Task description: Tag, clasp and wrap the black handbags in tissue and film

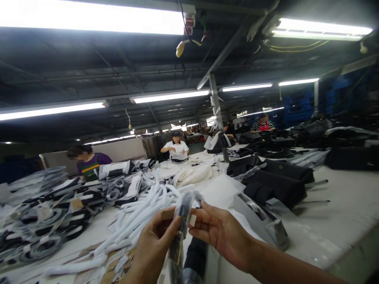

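Note:
A black strap in clear plastic wrap [184,211] loops upward in front of me. My left hand [155,240] is closed on it, thumb pressed to its near side. On the other side, my right hand [226,234] has its thumb and fingers closed on the strap's looped part. A small pale piece [192,220], perhaps card, shows between the right fingers and the strap. Beneath both hands is a dark, partly wrapped item [195,256], its lower part cut off by the frame. Long white foam-like strips [148,209] lie just beyond my left hand.
Wrapped coiled straps [49,244] pile up on the left of the white table [346,205]. Black bags [274,185] lie on the right, near a grey plastic-covered piece [260,217]. A post [217,106] rises behind. Co-workers [177,149] stand farther off.

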The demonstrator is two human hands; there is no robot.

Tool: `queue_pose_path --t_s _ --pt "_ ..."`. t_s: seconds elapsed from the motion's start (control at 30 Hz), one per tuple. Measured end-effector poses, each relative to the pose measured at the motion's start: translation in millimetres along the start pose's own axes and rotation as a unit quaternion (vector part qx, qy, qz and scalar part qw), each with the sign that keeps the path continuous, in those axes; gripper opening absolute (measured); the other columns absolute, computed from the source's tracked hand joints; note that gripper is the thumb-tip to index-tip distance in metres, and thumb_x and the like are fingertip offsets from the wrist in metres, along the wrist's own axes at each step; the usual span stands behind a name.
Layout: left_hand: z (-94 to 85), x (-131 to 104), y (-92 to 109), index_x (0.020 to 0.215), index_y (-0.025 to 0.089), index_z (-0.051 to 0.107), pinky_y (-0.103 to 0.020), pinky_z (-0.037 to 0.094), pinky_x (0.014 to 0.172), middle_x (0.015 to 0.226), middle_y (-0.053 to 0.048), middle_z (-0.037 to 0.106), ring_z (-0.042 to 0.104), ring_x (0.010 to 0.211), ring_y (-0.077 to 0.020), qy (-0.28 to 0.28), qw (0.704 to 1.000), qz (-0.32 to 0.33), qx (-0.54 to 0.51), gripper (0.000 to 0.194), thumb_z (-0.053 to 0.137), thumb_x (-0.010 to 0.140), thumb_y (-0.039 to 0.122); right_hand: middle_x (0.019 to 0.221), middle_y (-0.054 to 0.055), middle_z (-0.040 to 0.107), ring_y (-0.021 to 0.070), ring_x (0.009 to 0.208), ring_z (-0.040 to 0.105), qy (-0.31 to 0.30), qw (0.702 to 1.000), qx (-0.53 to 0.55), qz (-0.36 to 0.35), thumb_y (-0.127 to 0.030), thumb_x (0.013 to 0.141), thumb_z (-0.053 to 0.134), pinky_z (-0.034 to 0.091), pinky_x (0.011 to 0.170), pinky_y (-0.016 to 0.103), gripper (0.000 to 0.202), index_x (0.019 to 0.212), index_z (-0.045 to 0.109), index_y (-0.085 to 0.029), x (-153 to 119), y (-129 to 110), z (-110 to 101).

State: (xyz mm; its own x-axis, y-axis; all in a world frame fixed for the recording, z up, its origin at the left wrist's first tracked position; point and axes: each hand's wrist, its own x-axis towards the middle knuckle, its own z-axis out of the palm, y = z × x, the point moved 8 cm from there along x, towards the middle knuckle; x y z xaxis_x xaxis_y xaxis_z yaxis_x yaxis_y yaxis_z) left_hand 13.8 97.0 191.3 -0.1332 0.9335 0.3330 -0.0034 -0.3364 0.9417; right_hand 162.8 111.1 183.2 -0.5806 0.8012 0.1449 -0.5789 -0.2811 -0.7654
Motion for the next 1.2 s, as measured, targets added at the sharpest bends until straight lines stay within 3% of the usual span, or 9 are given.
queue_pose_path --t_s 0.1,0.2,0.33,0.47,0.63,0.9,1.03,1.2 --pt "2.5 -2.5 5.5 0.103 0.019 0.073 -0.025 0.056 0.077 0.095 -0.005 0.077 0.072 0.087 -0.0199 0.001 1.000 0.017 0.004 0.042 0.081 0.075 0.048 0.109 0.009 0.073 0.0204 0.104 0.064 -0.015 0.998 -0.051 -0.040 -0.034 0.085 0.076 0.047 0.100 0.034 0.028 0.106 0.077 -0.016 -2.5 1.7 8.9" --pt "4.3 -4.2 10.7 0.107 0.017 0.072 -0.030 0.057 0.081 0.100 -0.009 0.076 0.073 0.092 -0.0233 -0.012 0.998 0.045 0.041 0.042 0.078 0.079 0.047 0.113 0.009 0.071 0.0218 0.106 0.064 -0.024 0.992 -0.099 -0.072 -0.037 0.086 0.076 0.047 0.101 0.036 0.033 0.113 0.074 -0.017 -1.5 5.0 16.1" --pt "2.8 -6.3 19.4 0.111 0.018 0.072 -0.036 0.055 0.092 0.108 -0.010 0.075 0.071 0.100 -0.0254 -0.003 0.991 0.084 0.108 0.037 0.073 0.084 0.043 0.111 0.009 0.071 0.0235 0.104 0.064 0.015 0.987 -0.131 -0.096 -0.043 0.084 0.076 0.050 0.097 0.038 0.039 0.113 0.072 -0.017 6.8 12.0 10.1" --pt "6.0 -12.2 30.5 0.108 0.019 0.075 -0.035 0.056 0.091 0.105 -0.009 0.075 0.071 0.100 -0.0247 0.018 0.975 0.127 0.184 0.031 0.068 0.087 0.041 0.101 0.006 0.070 0.0216 0.094 0.064 0.072 0.971 -0.182 -0.135 -0.050 0.083 0.074 0.053 0.084 0.033 0.039 0.105 0.071 -0.018 11.7 13.5 2.8" --pt "8.3 -26.3 33.5 0.114 0.020 0.074 -0.036 0.054 0.096 0.114 -0.009 0.074 0.070 0.106 -0.0254 0.044 0.974 0.114 0.193 0.037 0.059 0.092 0.045 0.077 0.000 0.063 0.0144 0.068 0.055 0.122 0.945 -0.246 -0.179 -0.057 0.082 0.071 0.047 0.060 0.026 0.041 0.089 0.064 -0.017 9.8 10.4 1.8" --pt "6.8 -22.6 40.0 0.106 0.026 0.078 -0.030 0.058 0.087 0.101 -0.002 0.079 0.075 0.094 -0.0229 0.056 0.940 0.126 0.311 0.033 0.059 0.088 0.046 0.079 0.000 0.058 0.0140 0.069 0.053 0.138 0.927 -0.270 -0.220 -0.050 0.084 0.070 0.044 0.062 0.026 0.035 0.089 0.059 -0.017 14.9 13.5 -2.1" --pt "-0.2 -14.0 42.4 0.104 0.031 0.078 -0.029 0.058 0.085 0.101 0.002 0.079 0.075 0.097 -0.0235 0.063 0.894 0.152 0.418 0.034 0.056 0.086 0.048 0.078 -0.002 0.054 0.0129 0.069 0.051 0.139 0.930 -0.249 -0.231 -0.046 0.083 0.072 0.044 0.063 0.026 0.033 0.086 0.055 -0.018 17.0 16.8 1.3" --pt "0.8 -19.4 53.8 0.110 0.031 0.076 -0.030 0.057 0.068 0.101 -0.001 0.079 0.076 0.087 -0.0265 0.070 0.757 0.173 0.626 0.035 0.047 0.091 0.038 0.077 -0.003 0.055 0.0127 0.071 0.052 0.119 0.946 -0.191 -0.234 -0.044 0.081 0.075 0.044 0.066 0.025 0.033 0.086 0.054 -0.018 24.2 25.7 5.0"
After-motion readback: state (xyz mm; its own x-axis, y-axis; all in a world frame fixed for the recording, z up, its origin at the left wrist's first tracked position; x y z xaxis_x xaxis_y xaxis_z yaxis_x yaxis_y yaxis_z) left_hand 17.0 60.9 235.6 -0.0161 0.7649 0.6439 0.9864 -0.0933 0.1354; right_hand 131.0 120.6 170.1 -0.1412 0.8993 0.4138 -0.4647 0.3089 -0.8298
